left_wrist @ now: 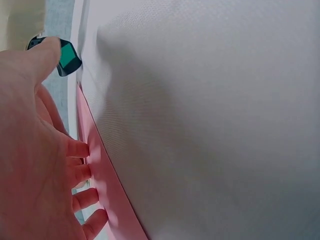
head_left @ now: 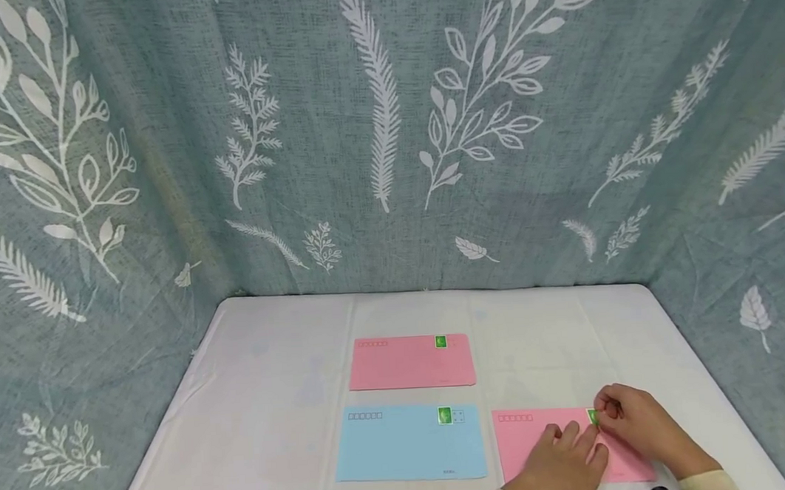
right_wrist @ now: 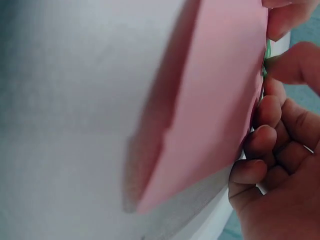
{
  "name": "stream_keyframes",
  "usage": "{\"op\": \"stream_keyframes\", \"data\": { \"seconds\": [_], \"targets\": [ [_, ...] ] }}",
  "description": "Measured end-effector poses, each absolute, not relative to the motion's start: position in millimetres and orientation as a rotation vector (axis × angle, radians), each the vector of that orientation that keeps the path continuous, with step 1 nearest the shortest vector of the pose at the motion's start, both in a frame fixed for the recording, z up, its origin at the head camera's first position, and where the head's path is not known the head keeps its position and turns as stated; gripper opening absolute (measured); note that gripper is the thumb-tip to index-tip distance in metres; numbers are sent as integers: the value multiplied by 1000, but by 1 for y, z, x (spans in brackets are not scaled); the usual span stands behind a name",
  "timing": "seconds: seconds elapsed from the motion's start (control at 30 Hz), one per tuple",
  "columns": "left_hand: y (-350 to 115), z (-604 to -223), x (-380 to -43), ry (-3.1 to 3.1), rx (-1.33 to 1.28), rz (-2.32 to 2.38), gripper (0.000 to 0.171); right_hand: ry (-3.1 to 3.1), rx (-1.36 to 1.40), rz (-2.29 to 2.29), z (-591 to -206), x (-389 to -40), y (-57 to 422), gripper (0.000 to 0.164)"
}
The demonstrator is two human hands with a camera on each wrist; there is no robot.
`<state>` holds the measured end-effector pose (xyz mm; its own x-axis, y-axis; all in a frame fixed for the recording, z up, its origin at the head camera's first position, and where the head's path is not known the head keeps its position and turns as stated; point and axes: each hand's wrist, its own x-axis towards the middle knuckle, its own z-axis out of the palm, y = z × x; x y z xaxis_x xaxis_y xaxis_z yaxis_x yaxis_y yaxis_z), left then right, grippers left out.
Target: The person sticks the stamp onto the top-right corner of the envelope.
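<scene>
A pink envelope (head_left: 529, 438) lies at the near right of the white table, a row of small boxes printed at its upper left. At its upper right is a green stamp (head_left: 592, 416) with a white border, partly covered by fingers. My right hand (head_left: 631, 417) pinches the stamp's right edge with thumb and curled fingers; in the right wrist view a strip of green stamp (right_wrist: 268, 50) shows beside the thumb. Fingers spread and slightly bent, my left hand (head_left: 564, 462) rests on the envelope's lower middle, fingertips close below the stamp.
Left of the hands lies a blue envelope (head_left: 403, 448) with a green stamp (head_left: 444, 415) at its upper right. Behind it is another pink envelope (head_left: 405, 366), also stamped. A leaf-patterned green curtain (head_left: 335, 166) surrounds the white table (head_left: 254, 400) at back and sides.
</scene>
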<state>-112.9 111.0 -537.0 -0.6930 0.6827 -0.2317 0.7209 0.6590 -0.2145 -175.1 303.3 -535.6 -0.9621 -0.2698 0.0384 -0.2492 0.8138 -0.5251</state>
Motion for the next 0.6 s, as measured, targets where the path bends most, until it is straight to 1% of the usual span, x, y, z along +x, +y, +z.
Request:
{"op": "stream_keyframes", "data": {
  "seconds": [0.3,0.6],
  "targets": [
    [110,-534,-109,2742,1180,-501,79,2859,-273,-922,-534,-174,311,7],
    [109,-537,-109,2702,1158,-478,83,2775,-227,-986,-532,-177,316,13]
  ]
}}
